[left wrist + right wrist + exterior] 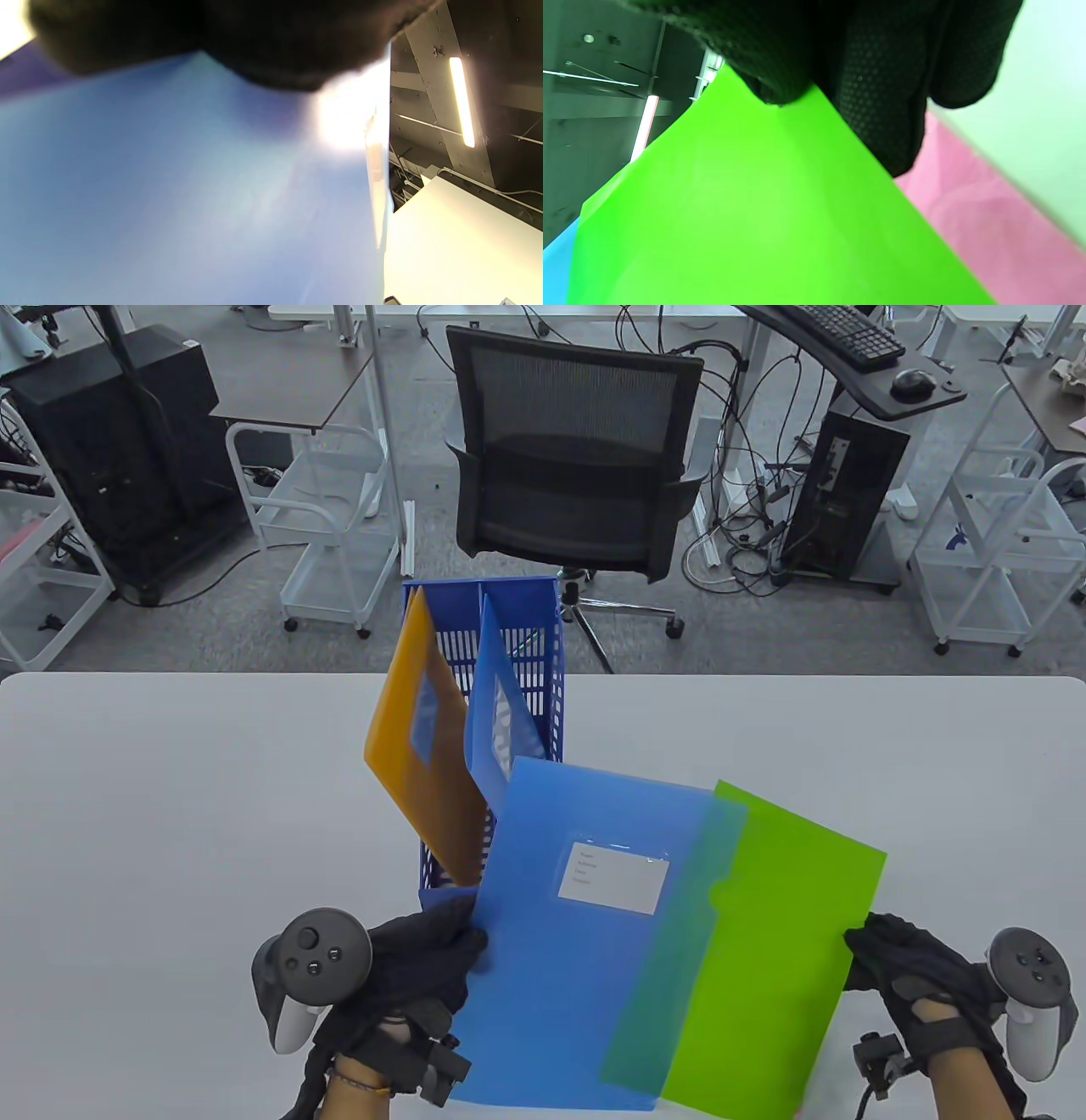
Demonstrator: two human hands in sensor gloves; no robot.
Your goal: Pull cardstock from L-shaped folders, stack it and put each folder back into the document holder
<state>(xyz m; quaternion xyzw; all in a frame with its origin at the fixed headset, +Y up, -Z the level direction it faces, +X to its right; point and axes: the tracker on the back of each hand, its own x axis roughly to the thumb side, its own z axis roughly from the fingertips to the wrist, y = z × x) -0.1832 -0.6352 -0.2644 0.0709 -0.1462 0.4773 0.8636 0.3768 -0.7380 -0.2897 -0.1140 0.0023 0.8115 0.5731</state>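
Observation:
A translucent blue L-shaped folder (585,933) with a white label is held above the table near its front edge. My left hand (424,967) grips its left edge; from below the folder (191,190) fills the left wrist view. A bright green cardstock sheet (780,933) sticks out of the folder's right side, and my right hand (891,959) pinches its right edge. In the right wrist view gloved fingers (874,84) hold the green sheet (746,220). The blue document holder (501,712) stands behind, with an orange folder (424,763) and a blue folder (492,712) in it.
A pink sheet (975,212) lies on the white table (170,831) under my right hand. Beyond the table's far edge stands a black office chair (577,466), with carts and desks around it.

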